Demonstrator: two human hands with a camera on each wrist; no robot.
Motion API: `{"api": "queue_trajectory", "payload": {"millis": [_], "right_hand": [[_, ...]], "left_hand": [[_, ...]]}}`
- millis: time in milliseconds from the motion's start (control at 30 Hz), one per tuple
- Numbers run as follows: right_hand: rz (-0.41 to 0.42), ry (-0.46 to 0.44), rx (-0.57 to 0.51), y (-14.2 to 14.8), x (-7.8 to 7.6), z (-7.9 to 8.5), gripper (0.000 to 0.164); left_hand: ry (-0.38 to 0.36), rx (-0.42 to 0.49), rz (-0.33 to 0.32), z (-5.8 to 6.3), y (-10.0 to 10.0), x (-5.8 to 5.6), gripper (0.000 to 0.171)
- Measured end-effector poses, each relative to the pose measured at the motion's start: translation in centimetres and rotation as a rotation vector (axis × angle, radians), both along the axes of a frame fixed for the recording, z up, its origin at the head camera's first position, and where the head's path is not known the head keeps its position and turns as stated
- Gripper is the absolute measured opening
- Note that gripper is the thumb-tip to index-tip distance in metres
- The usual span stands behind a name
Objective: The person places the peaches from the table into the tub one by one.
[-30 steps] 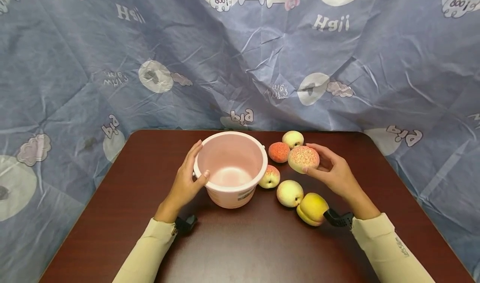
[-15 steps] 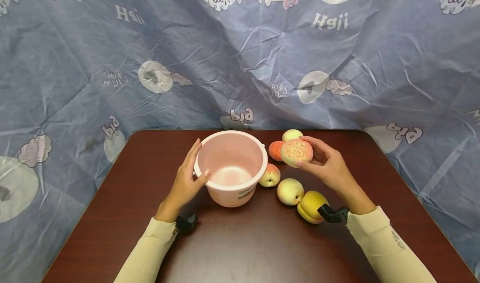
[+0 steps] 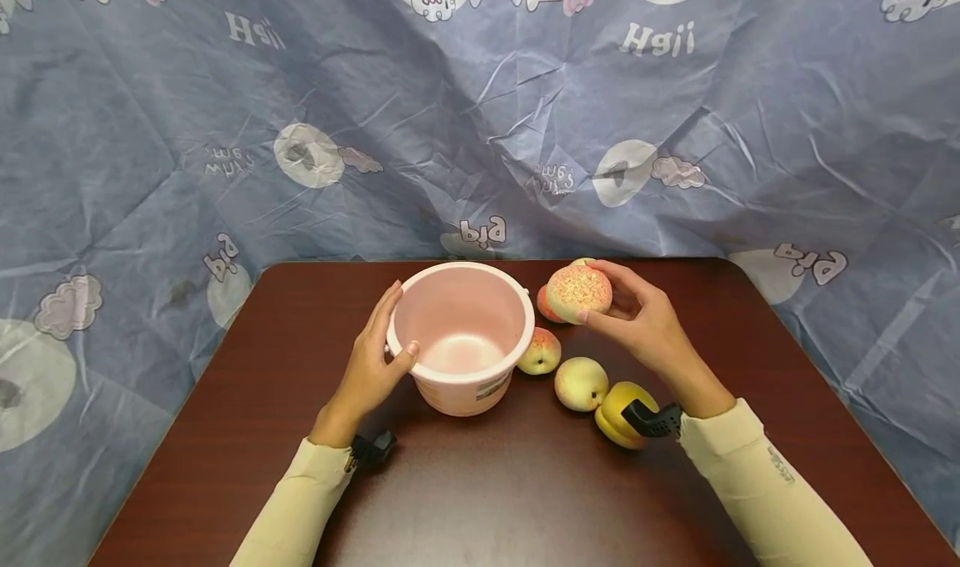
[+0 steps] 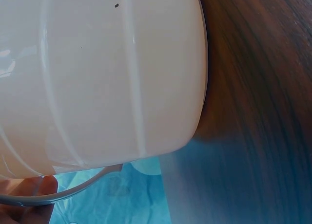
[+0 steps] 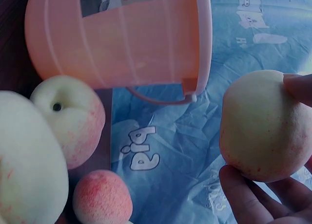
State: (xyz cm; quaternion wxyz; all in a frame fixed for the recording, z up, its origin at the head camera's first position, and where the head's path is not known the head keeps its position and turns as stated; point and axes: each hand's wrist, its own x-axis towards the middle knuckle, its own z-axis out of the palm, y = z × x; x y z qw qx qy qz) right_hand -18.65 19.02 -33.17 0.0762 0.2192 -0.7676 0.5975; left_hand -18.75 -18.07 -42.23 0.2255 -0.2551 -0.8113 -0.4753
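My left hand [image 3: 367, 350] grips the rim of a pink bucket [image 3: 459, 397] at its left side, thumb over the edge. In the left wrist view the bucket's ribbed wall [image 4: 107, 78] fills much of the frame, with fingertips by its handle. My right hand [image 3: 651, 327] pinches a speckled peach [image 3: 579, 292] in the air, right of the bucket. Behind that peach, a red peach [image 3: 548, 307] and a pale one [image 3: 582, 261] are partly hidden. Another peach [image 3: 542, 352] sits close against the bucket's right side. The bucket's visible inside holds nothing.
A pale peach [image 3: 581, 384] and a yellow peach [image 3: 617, 421] lie side by side on the dark wooden table [image 3: 450, 500], below my right hand. A blue printed cloth [image 3: 420, 133] hangs behind the table's far edge.
My right hand has moved left and slightly away from me with the speckled peach, drawing nearer the bucket and covering more of the back peaches. The left hand and bucket stay put.
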Motion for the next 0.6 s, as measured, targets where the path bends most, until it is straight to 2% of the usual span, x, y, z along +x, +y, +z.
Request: {"api": "queue_trajectory", "payload": {"millis": [100,333,600], "right_hand": [[0.004,0.008,0.005,-0.9,0.2,1.0,0.063],[0.011,0.010,0.011,-2.0,0.0,1.9,0.063],[0.044,0.009,-0.002,-2.6,-1.7,0.6,0.063]], "left_hand": [[0.004,-0.002,0.001,0.2,-0.2,0.0,0.077],[0.006,-0.001,0.005,0.2,-0.2,0.0,0.077],[-0.006,-0.010,0.003,-0.1,-0.1,0.0,0.077]]}}
